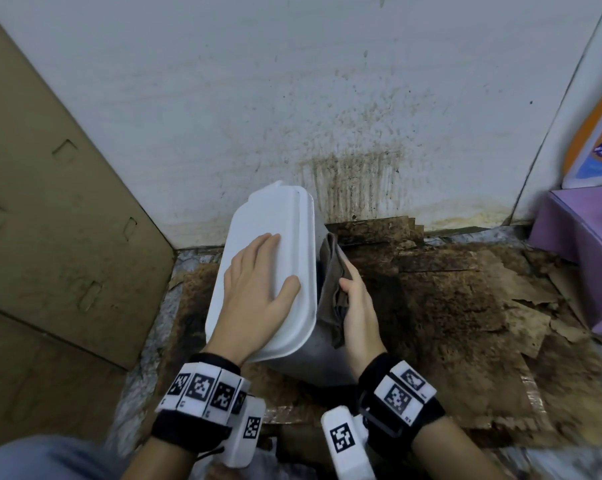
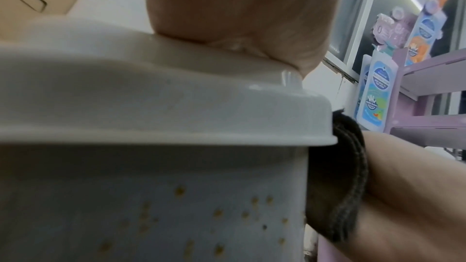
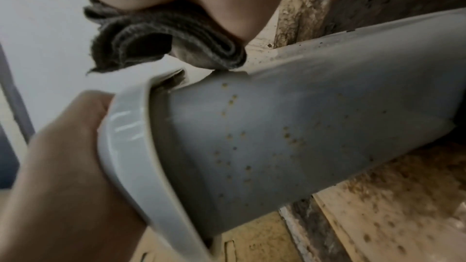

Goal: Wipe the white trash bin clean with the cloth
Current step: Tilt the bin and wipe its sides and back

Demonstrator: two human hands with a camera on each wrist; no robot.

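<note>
The white bin (image 1: 258, 258) stands tilted on stained cardboard (image 1: 448, 306) by a spattered wall (image 1: 258, 81). The left hand (image 1: 254, 285) lies flat on its smooth lid, fingers straight, thumb at the rim. The right hand (image 1: 358, 306) grips a folded grey cloth (image 1: 330, 271) — nubby, ribbed — against the bin's side, just under the rim; brown specks dot the plastic.

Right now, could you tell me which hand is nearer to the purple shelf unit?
Right. The right hand grips the cloth on the bin's shelf-facing side; the left hand lies flat on the lid, farther from the purple shelf unit.
</note>
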